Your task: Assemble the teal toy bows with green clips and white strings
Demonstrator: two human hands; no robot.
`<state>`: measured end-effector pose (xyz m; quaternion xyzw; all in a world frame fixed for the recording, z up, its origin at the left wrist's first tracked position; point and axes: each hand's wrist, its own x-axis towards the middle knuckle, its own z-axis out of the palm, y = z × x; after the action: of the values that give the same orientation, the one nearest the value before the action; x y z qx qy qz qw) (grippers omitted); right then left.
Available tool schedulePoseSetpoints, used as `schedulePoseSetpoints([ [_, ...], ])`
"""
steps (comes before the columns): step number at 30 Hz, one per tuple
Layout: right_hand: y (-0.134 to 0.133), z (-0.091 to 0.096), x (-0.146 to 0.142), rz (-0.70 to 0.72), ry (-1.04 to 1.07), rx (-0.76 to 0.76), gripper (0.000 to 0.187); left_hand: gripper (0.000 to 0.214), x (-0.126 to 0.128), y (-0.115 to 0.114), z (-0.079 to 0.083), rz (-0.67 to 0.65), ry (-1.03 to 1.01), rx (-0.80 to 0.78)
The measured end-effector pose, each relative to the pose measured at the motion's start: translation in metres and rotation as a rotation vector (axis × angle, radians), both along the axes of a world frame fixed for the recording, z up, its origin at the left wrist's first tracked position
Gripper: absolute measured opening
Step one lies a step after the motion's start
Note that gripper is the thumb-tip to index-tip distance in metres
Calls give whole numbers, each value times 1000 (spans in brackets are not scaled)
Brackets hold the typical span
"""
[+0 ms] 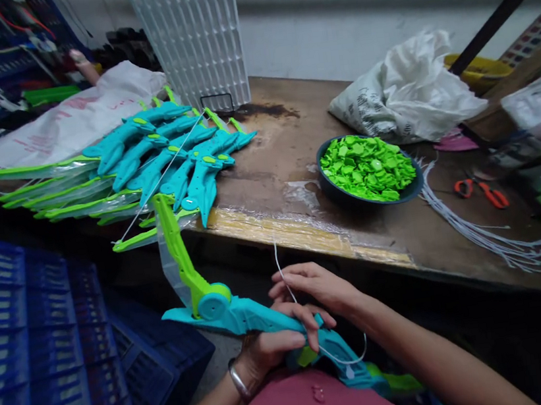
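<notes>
A worn wooden workbench (295,159) spans the view, its surface stained dark in places, with clear and yellowed tape along the near edge. Behind it stands a plain pale wall (375,9), crossed by a grey horizontal band near the top. A white plastic grid panel (193,33) stands upright at the bench's rear edge. Blue plastic crates (29,340) are stacked on the left, below bench height. A dark bar (504,9) runs diagonally at upper right. Lighting is even and dim, and the area beneath the bench lies in shadow.
</notes>
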<state>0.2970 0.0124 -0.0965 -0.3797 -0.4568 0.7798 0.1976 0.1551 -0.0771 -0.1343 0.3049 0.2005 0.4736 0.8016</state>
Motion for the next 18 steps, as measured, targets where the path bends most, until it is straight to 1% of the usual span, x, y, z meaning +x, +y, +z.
schedulePoseSetpoints([
  [2,6,0,-19,-137,138,-75,45,29,-2,-1,0,21,21,-20],
  [4,15,4,-32,-236,204,-63,45,27,-4,-3,0,50,37,-25],
  [7,30,11,-44,-354,256,-34,47,24,-7,-6,-1,73,45,-23],
  [10,40,23,-43,-447,293,-16,46,21,-9,-8,0,106,73,-52],
  [12,42,40,-27,-510,280,48,42,23,-13,-6,1,175,83,-109],
  [13,41,51,-13,-551,241,118,38,25,-18,-5,2,219,78,-145],
  [14,37,65,5,-606,174,225,34,28,-24,-3,2,273,72,-181],
  [15,31,80,25,-673,69,363,29,29,-31,-2,3,339,70,-211],
  [16,22,95,48,-757,-71,536,23,29,-40,0,5,414,80,-231],
  [18,-3,119,95,-982,-415,953,12,27,-59,2,11,617,126,-240],
])
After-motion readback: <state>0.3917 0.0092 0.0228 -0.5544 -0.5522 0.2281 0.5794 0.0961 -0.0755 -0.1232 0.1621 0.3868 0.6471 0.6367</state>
